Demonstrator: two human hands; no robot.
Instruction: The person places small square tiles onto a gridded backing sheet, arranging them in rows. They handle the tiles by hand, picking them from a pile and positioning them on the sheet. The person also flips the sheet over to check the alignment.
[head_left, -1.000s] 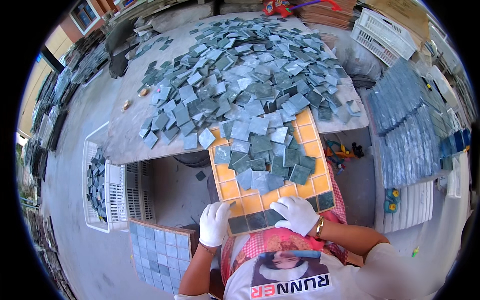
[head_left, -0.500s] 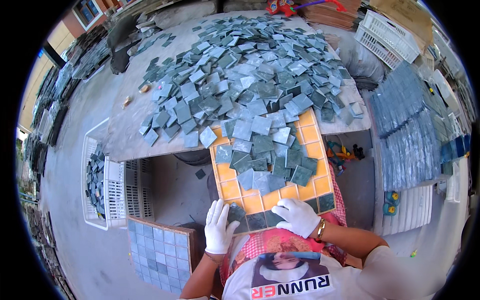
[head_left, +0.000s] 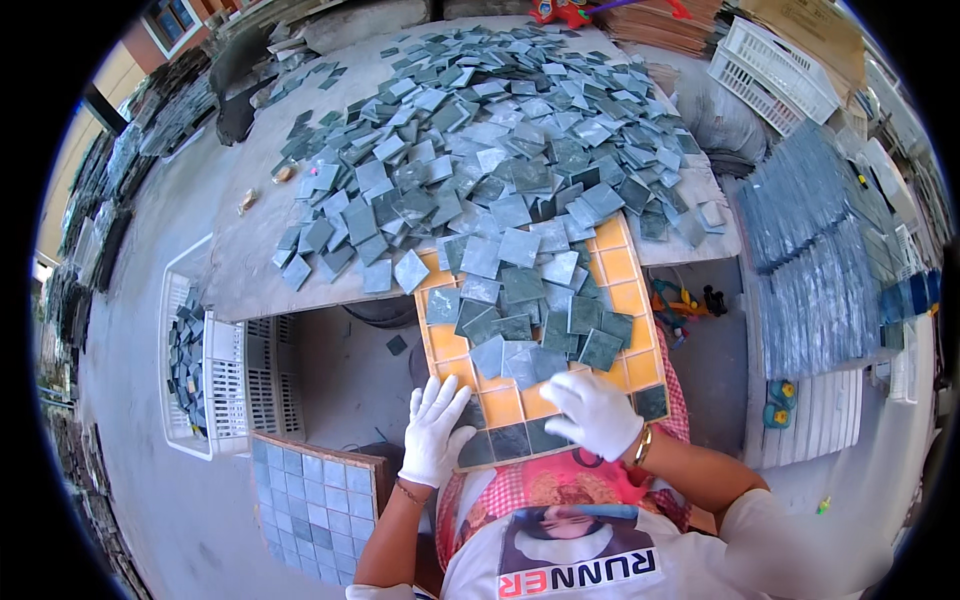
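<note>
Okay, so a green tile [head_left: 473,412] now sits at the yellow grid's [head_left: 445,345] second-row left end, apparently starting that row, left hand [head_left: 433,430] spread alongside, right hand [head_left: 600,415] lifted, grip unclear.

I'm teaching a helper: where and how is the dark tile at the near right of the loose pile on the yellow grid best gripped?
Probably by its near edge, pinched from the person's side by the right hand. The dark tile is thin and flat, its near edge over the yellow grid, while other tiles crowd its far side.
</note>
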